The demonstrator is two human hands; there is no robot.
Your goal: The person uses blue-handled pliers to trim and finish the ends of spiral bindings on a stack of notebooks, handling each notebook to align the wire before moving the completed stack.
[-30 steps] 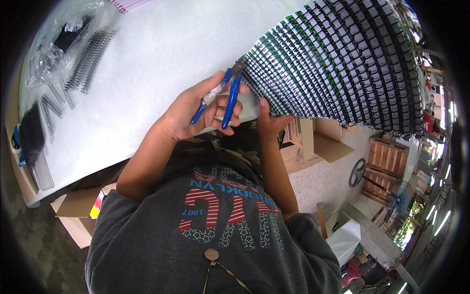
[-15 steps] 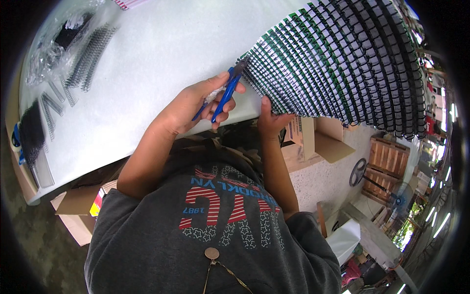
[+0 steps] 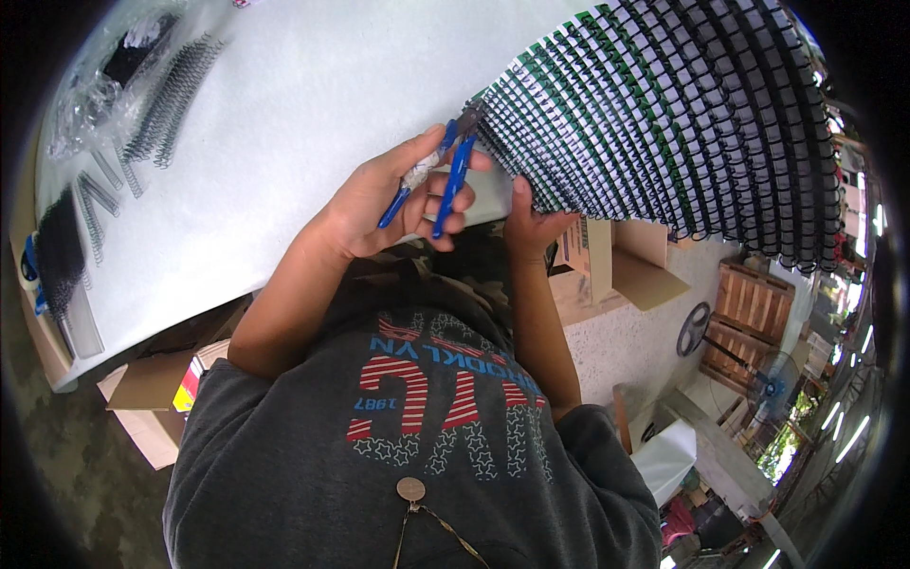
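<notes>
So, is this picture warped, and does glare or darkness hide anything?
Head view: the left side of the white table curves near the picture's black rim; head view: the clear plastic bag glints and the strip light is blown out to white; head view: the dark tips of the pliers blend into the black coils.

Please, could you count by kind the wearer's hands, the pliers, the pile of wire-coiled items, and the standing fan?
Hands: 2 (left hand, right hand)
Blue-handled pliers: 1
Pile of wire-coiled items: 1
Standing fan: 1
Total: 5
</notes>
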